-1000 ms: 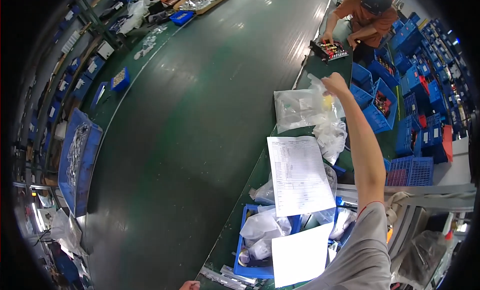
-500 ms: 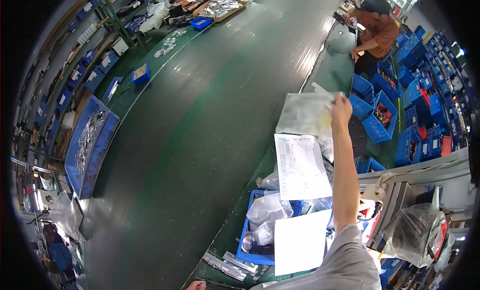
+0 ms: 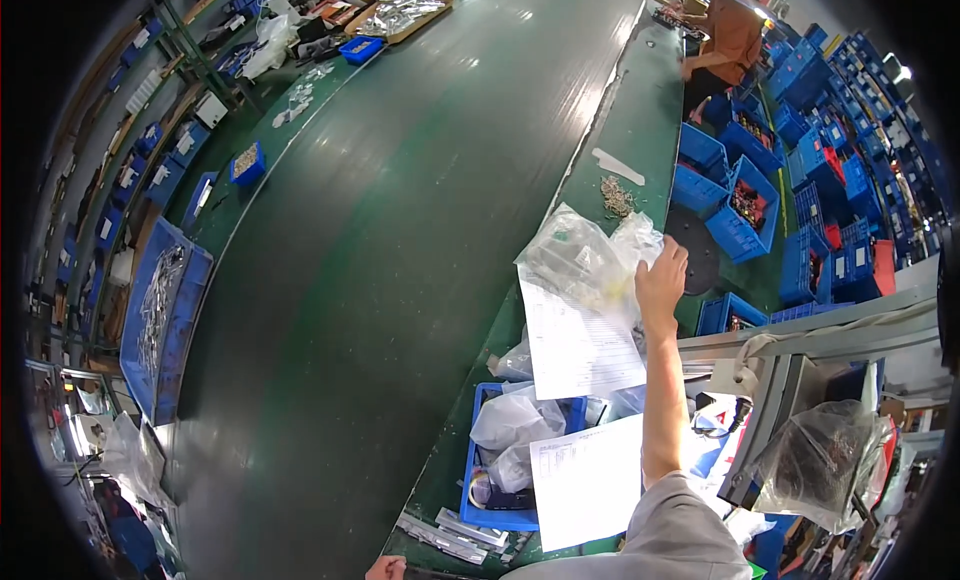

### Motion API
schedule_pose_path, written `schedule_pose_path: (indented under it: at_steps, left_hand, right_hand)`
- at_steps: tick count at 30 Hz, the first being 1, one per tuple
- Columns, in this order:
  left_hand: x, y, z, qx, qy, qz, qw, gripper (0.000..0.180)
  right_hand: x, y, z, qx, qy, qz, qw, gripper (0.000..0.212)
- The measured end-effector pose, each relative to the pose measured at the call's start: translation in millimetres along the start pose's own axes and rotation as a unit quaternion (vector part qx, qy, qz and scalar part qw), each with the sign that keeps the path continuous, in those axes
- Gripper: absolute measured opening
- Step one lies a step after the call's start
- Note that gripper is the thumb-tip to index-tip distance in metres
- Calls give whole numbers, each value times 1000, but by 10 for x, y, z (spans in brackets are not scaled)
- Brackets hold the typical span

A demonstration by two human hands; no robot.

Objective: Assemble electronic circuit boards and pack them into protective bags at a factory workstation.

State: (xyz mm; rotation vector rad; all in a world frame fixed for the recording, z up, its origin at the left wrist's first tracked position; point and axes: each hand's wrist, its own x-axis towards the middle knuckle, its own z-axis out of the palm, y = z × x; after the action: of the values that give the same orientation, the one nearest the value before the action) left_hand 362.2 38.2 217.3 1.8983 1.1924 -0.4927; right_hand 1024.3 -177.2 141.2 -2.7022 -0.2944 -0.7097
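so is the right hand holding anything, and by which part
The right hand touches the clear plastic bag at its right edge; a closed grip cannot be told.

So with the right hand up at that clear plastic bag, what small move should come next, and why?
Probably close the fingers on it: the right hand is open against the edge of the clear plastic bag, which lies beside the green conveyor belt on a printed sheet, not yet gripped.

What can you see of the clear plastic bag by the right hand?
The clear plastic bag is thin, crinkled film, glossy and see-through, with small contents too blurred to identify. It lies slumped on the green side ledge beside the conveyor belt, its lower part overlapping a printed paper sheet. The right hand is on its right edge with fingers spread; whether it grips is unclear.
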Motion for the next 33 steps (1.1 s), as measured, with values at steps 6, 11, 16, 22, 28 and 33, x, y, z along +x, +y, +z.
schedule_pose_path:
  at_steps: [6, 11, 16, 22, 28, 33]
  left_hand:
    - [23, 85, 57, -2, -5, 11, 1000, 23]
    - [22, 101, 80, 1, -11, -14, 1000, 24]
    - [27, 178, 25, 5, -11, -49, 999, 27]
    - [40, 160, 41, 27, -8, -44, 999, 26]
    - [130, 156, -20, 14, -21, -18, 1000, 24]
    - [158, 287, -128, 4, -11, -9, 1000, 22]
  right_hand:
    - [-84, -147, 74, 84, -139, 74, 984, 53]
    - [-227, -31, 195, 15, -319, 48, 946, 39]
    - [-186, -178, 61, 101, -237, 55, 965, 30]
    - [-130, -428, 9, 241, -83, 49, 966, 20]
    - [168, 282, 627, -7, -65, 153, 986, 68]
    - [97, 427, 995, -26, -91, 242, 966, 90]
